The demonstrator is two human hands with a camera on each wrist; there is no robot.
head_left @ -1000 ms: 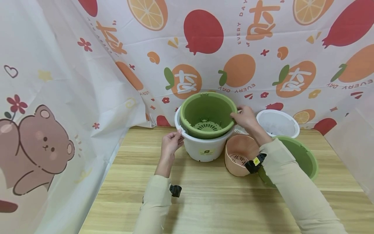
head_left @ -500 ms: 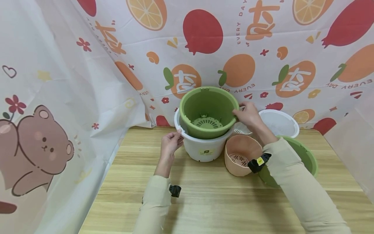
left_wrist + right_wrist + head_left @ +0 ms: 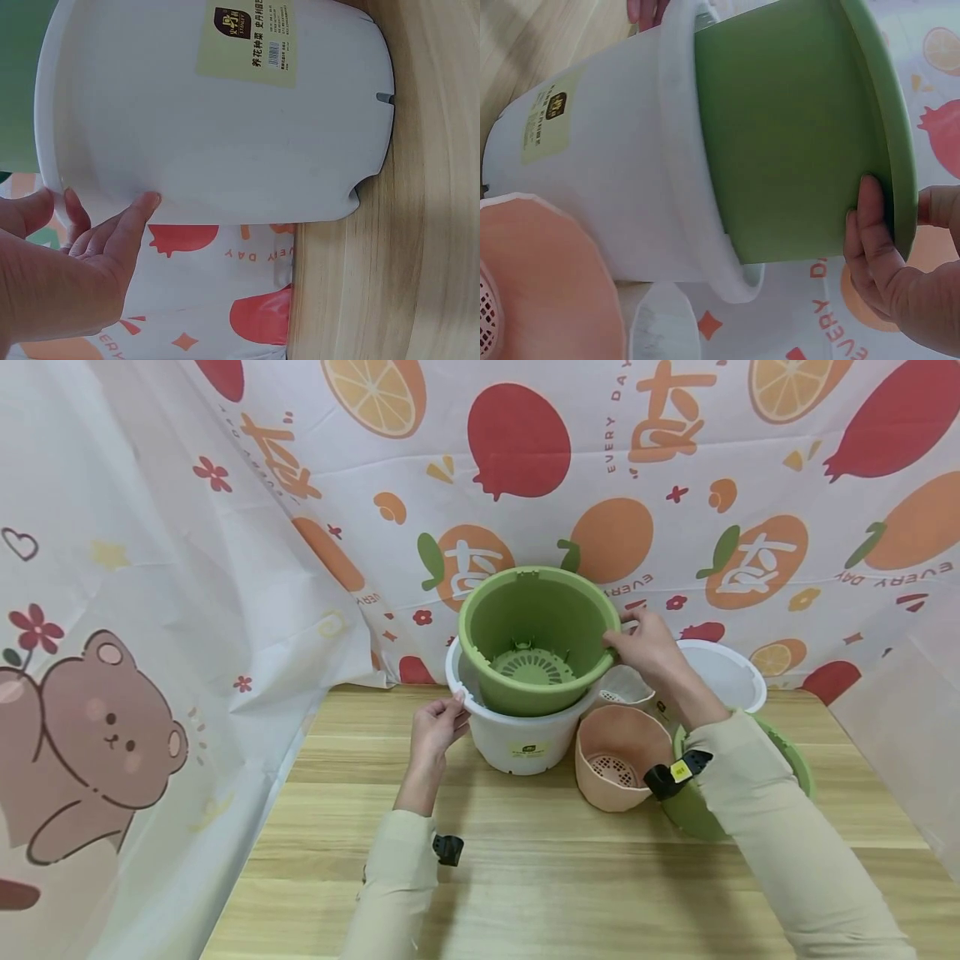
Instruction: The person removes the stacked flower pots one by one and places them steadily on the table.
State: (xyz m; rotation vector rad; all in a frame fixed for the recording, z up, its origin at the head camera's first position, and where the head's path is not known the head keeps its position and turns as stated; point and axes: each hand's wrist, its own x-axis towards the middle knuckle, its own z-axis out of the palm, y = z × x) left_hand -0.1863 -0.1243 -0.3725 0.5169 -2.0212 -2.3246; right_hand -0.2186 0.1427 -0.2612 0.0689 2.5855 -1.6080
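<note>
A green plastic flowerpot (image 3: 536, 610) with a slotted bottom sits partly inside a white flowerpot (image 3: 517, 743), its rim well above the white one. My right hand (image 3: 647, 643) pinches the green rim on the right; in the right wrist view the thumb is over the rim and the fingers (image 3: 874, 225) lie against the outer wall. At the left, my left hand (image 3: 437, 727) pinches the rim of the white flowerpot, which stands upright on the table. The left wrist view shows its label (image 3: 247, 41) and the fingers (image 3: 135, 217) under the rim.
A salmon-coloured pot (image 3: 618, 777) with a perforated bottom stands right of the white pot. Behind it is a small whitish pot (image 3: 626, 683). Farther right are another green pot (image 3: 693, 814), partly under my right sleeve, and a white pot (image 3: 723, 672). A printed cloth (image 3: 517, 443) hangs behind the wooden table (image 3: 525, 868).
My right hand has raised the green flowerpot, so more of its wall shows above the white rim. My left hand stays on the white flowerpot, which has not moved.
</note>
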